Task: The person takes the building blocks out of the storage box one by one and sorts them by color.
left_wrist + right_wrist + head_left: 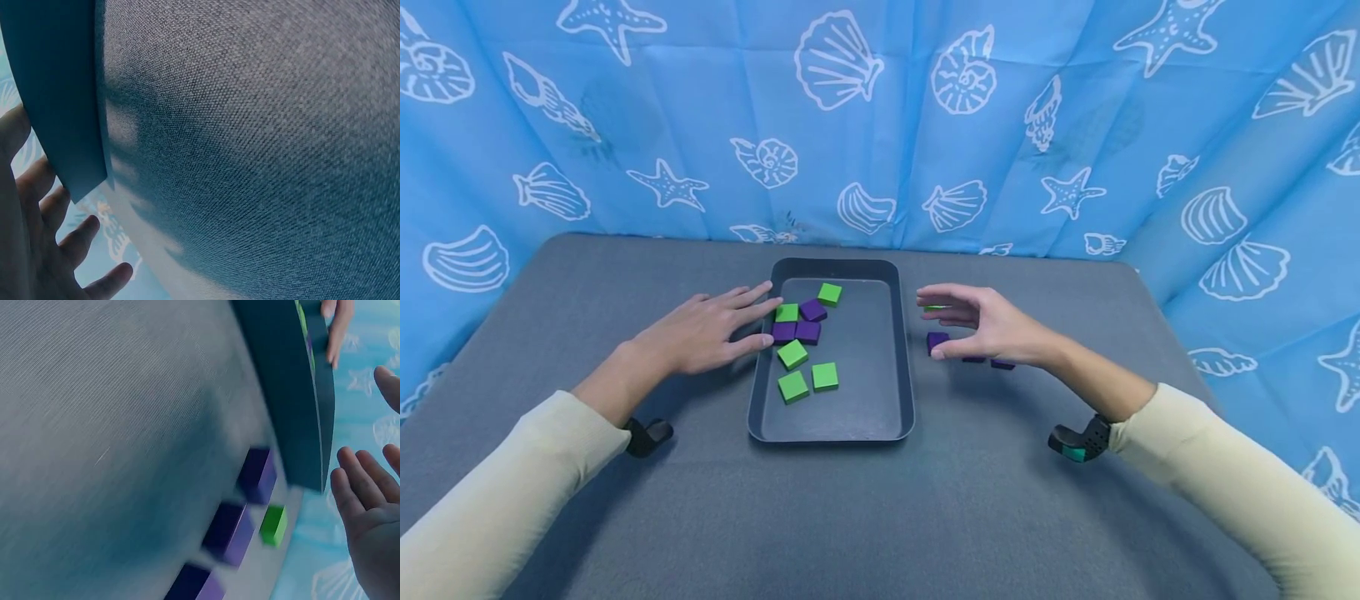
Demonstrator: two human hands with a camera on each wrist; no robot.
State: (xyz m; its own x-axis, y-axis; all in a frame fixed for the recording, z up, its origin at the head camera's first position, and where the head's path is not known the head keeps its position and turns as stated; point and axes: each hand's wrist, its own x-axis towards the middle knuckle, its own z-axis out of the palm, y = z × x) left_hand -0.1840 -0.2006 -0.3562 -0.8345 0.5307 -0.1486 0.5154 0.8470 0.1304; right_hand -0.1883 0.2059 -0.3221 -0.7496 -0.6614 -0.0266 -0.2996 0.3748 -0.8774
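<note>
Green and purple, in the tray and beside it

At the far left a cream sleeve slants inward, a black wrist camera at its cuff. The left hand is at the tray's left side, fingers straight and spread, their tips at the rim. They appear to touch it, but the wrist view is dim and I cannot tell whether they press.

The tray lies flat on the grey table. Most of its load sits toward the left wall: five green blocks and three purple blocks, the purple ones bunched together with a green one beside them.

Just right of the tray, on the table, is a purple trio in a row — and, farther from the person, a lone green block. From above, the right hand partly hides them; it hovers in the air, fingers gently curved, thumb well apart from them, gripping nothing. Its sleeve and camera finish the right side.

Behind it all hangs a blue curtain — white shells and starfish all over.
</note>
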